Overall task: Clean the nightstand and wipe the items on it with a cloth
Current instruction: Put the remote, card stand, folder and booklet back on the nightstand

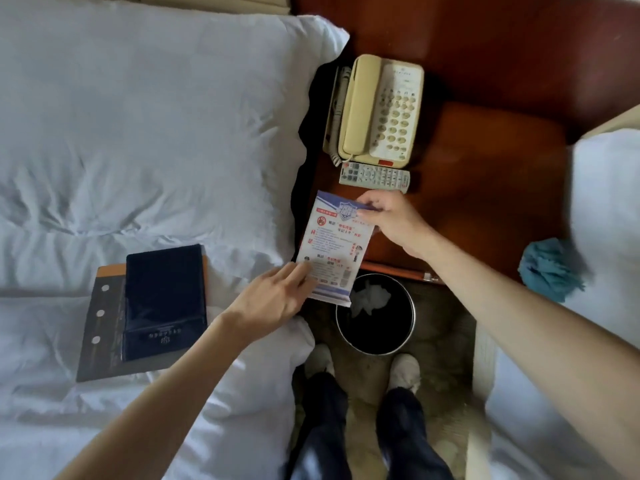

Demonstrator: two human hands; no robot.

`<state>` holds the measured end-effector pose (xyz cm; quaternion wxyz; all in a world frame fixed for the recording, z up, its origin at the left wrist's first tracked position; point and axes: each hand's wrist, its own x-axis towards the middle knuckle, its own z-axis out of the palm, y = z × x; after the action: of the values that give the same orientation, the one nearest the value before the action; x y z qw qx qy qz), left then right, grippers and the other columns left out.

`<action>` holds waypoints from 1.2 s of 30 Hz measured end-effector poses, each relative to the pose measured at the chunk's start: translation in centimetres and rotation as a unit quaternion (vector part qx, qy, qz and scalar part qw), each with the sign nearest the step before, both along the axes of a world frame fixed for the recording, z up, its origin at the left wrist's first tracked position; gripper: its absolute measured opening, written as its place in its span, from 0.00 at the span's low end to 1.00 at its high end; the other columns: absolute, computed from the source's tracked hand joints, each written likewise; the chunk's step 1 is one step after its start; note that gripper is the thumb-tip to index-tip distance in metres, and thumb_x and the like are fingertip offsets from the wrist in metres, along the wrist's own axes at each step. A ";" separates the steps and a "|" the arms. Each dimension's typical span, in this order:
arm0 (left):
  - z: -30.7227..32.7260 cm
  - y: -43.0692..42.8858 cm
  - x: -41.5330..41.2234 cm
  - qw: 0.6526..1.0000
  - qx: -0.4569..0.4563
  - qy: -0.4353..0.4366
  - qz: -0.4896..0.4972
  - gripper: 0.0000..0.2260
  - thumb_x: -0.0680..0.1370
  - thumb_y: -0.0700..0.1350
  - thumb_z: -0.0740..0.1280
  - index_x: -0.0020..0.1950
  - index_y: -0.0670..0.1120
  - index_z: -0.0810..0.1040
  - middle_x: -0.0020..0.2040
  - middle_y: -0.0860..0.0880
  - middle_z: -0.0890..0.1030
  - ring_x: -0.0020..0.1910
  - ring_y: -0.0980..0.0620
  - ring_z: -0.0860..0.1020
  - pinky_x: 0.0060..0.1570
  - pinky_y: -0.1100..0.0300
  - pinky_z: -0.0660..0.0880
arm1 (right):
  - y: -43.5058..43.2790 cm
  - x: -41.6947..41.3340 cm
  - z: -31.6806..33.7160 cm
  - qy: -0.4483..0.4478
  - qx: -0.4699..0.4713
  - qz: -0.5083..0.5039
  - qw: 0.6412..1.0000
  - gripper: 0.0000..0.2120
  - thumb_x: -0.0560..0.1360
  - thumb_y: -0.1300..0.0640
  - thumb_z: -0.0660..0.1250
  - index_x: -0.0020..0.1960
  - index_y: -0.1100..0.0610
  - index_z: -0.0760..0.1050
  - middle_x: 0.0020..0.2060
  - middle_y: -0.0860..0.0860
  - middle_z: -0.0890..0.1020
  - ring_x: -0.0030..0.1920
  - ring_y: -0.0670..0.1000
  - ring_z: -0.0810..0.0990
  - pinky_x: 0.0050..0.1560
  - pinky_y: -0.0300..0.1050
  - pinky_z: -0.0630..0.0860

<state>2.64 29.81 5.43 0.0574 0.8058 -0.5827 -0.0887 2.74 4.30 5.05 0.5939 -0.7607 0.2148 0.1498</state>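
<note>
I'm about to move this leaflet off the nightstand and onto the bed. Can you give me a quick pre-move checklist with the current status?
1. Grip on leaflet: right hand pinches its top edge, left hand has its fingers on the lower corner. Ok.
2. Clear of the bin: the leaflet's lower end overlaps the open bin in this view. Not ok.
3. Landing spot: there is bare sheet on the bed beside the dark folder. Ok.
4. Nightstand cleared: phone and remote lie on it. Not ok.
5. Cloth in hand: it lies to the right, in neither hand. Not ok.
6. Leaflet wiped: cannot tell.
</note>
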 end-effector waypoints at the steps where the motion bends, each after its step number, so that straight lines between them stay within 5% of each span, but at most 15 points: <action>1: -0.2 -0.9 0.1 1.000 0.007 0.001 0.006 0.10 0.69 0.37 0.72 0.50 0.40 0.77 0.51 0.40 0.79 0.41 0.45 0.78 0.36 0.54 0.79 | -1.1 -0.2 0.0 -0.007 -0.012 -0.027 1.000 0.06 0.75 0.66 0.64 0.48 0.60 0.78 0.45 0.58 0.83 0.42 0.49 0.80 0.40 0.41 0.75; 7: -1.1 -7.3 1.1 0.990 0.016 0.071 0.120 0.23 0.77 0.41 0.60 0.72 0.40 0.63 0.69 0.42 0.68 0.59 0.45 0.72 0.57 0.52 0.73 | -8.5 0.0 0.6 -0.062 -0.106 -0.157 0.980 0.06 0.77 0.62 0.62 0.49 0.59 0.77 0.45 0.54 0.82 0.43 0.46 0.81 0.39 0.40 0.75; 11: -1.7 -10.8 1.5 0.981 0.005 0.119 0.152 0.25 0.75 0.39 0.63 0.71 0.39 0.65 0.68 0.42 0.70 0.61 0.43 0.73 0.57 0.49 0.73 | -13.7 0.7 1.6 -0.099 -0.185 -0.197 0.958 0.07 0.78 0.60 0.61 0.52 0.61 0.75 0.46 0.51 0.81 0.42 0.39 0.80 0.36 0.34 0.77; 16: -4.1 -12.8 1.3 0.978 0.026 0.147 0.143 0.21 0.77 0.47 0.65 0.69 0.45 0.71 0.69 0.48 0.71 0.64 0.45 0.72 0.58 0.50 0.71 | -18.9 3.3 3.2 -0.159 -0.305 -0.204 0.917 0.07 0.76 0.64 0.61 0.49 0.62 0.78 0.44 0.51 0.80 0.44 0.45 0.78 0.33 0.24 0.68; 19: -5.5 -13.4 0.7 0.974 0.047 0.147 0.164 0.20 0.77 0.49 0.65 0.68 0.45 0.72 0.69 0.48 0.72 0.64 0.46 0.72 0.58 0.52 0.70 | -21.5 5.4 3.6 -0.160 -0.344 -0.209 0.901 0.10 0.75 0.65 0.59 0.49 0.60 0.79 0.46 0.53 0.82 0.48 0.48 0.80 0.40 0.37 0.74; 22: -6.5 -13.6 0.3 0.970 0.057 0.157 0.178 0.20 0.77 0.49 0.66 0.68 0.45 0.73 0.69 0.47 0.72 0.66 0.44 0.71 0.59 0.50 0.71 | -22.8 7.1 3.7 -0.164 -0.374 -0.202 0.890 0.14 0.73 0.66 0.59 0.51 0.59 0.81 0.49 0.53 0.83 0.49 0.47 0.78 0.48 0.37 0.72; 27: -8.2 -13.6 -0.7 0.961 0.075 0.183 0.192 0.24 0.76 0.48 0.68 0.71 0.44 0.70 0.74 0.44 0.67 0.73 0.43 0.65 0.67 0.49 0.66 | -23.4 9.7 2.6 -0.161 -0.371 -0.215 0.889 0.15 0.75 0.66 0.59 0.53 0.58 0.82 0.51 0.52 0.82 0.53 0.48 0.77 0.48 0.31 0.68; 31: -9.2 -13.5 -1.6 0.957 0.106 0.186 0.196 0.25 0.79 0.49 0.63 0.75 0.49 0.63 0.78 0.47 0.58 0.76 0.47 0.58 0.72 0.51 0.59 | -23.6 11.3 1.8 -0.170 -0.353 -0.255 0.884 0.14 0.75 0.68 0.59 0.51 0.60 0.82 0.49 0.52 0.82 0.46 0.41 0.75 0.40 0.20 0.66; 36: -9.3 -14.0 -2.4 0.954 0.111 0.179 0.215 0.25 0.80 0.47 0.61 0.76 0.48 0.61 0.78 0.46 0.56 0.77 0.47 0.56 0.73 0.51 0.58 | -23.8 12.6 0.6 -0.159 -0.310 -0.270 0.898 0.11 0.73 0.66 0.62 0.46 0.59 0.83 0.46 0.51 0.83 0.48 0.47 0.80 0.48 0.38 0.78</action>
<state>0.23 15.79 -3.85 0.0884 0.8843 -0.3620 -0.2814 15.34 -19.53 5.66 0.3722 -0.8325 0.3504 -0.2138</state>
